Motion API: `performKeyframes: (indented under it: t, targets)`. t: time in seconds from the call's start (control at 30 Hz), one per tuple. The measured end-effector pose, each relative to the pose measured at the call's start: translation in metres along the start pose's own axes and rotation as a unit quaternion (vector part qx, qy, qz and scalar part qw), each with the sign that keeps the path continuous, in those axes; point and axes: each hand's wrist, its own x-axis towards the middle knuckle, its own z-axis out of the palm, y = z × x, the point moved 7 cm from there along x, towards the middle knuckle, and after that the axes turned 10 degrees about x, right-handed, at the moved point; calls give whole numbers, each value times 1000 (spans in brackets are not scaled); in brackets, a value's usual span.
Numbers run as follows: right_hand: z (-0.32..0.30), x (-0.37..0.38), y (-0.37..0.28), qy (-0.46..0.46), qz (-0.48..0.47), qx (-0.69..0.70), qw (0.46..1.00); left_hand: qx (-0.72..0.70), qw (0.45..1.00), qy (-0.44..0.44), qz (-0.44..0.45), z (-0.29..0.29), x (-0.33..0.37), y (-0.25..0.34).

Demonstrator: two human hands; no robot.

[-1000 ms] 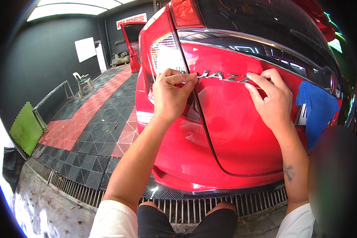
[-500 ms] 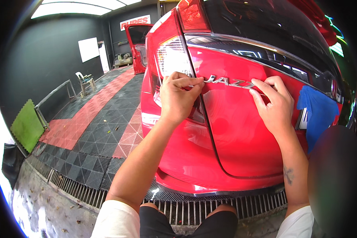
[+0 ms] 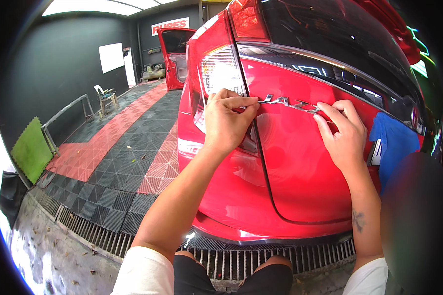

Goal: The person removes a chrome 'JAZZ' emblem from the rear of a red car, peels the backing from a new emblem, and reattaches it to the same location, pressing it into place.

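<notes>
A chrome letter emblem (image 3: 280, 100) lies across the red tailgate (image 3: 305, 162), just right of the tail light. At its left end, my left hand (image 3: 230, 118) is closed, thumb and forefinger pinched on the tip. My right hand (image 3: 347, 132) grips the other end between thumb and fingers, covering the last letter in part. Whether the emblem touches the paint or sits slightly off it, I cannot tell. Beside my left knuckles is the clear and red tail light (image 3: 221, 71). A blue cloth (image 3: 396, 140) hangs on the car to the right of my right hand, partly over the number plate.
Below the bumper (image 3: 261, 236) runs a metal floor grate (image 3: 231, 263). An open red car door (image 3: 174, 59) stands at the far left of the car. Plastic chairs (image 3: 106, 98), a metal frame (image 3: 69, 115) and a green mat (image 3: 32, 150) are along the dark wall.
The view has shifted a little, so the car sits slightly farther right. Both hands keep their pinch at the emblem's ends; the emblem's letters now look more tilted and thinner.
</notes>
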Motion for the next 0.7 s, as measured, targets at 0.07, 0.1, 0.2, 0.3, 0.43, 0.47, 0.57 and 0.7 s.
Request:
performKeyframes:
  t: [0.07, 0.1, 0.2, 0.3, 0.43, 0.47, 0.57, 0.7]
  targets:
    - [0, 1, 1, -2, -4, -5, 1000, 4, 1000, 1, -5, 1, 0, 0]
    - [1, 1, 1, -2, -3, -4, 1000, 8, 1000, 3, -8, 0, 0, -1]
    - [2, 2, 1, -4, -4, -3, 1000, 26, 1000, 9, -1, -1, 0, -1]
    - [2, 1, 3, -3, -4, -3, 1000, 27, 1000, 1, -16, 0, 0, 0]
    - [1, 1, 3, -5, -5, -6, 1000, 3, 999, -11, -33, 1, 1, -2]
    - [1, 1, 2, -5, -7, -8, 1000, -13, 999, -16, -48, 1, 1, -2]
    - [1, 1, 4, -14, 6, 4, 1000, 1, 999, -20, -47, 0, 2, -1]
    - [0, 0, 3, -17, 4, -2, 1000, 9, 998, -30, -59, -1, 2, 1]
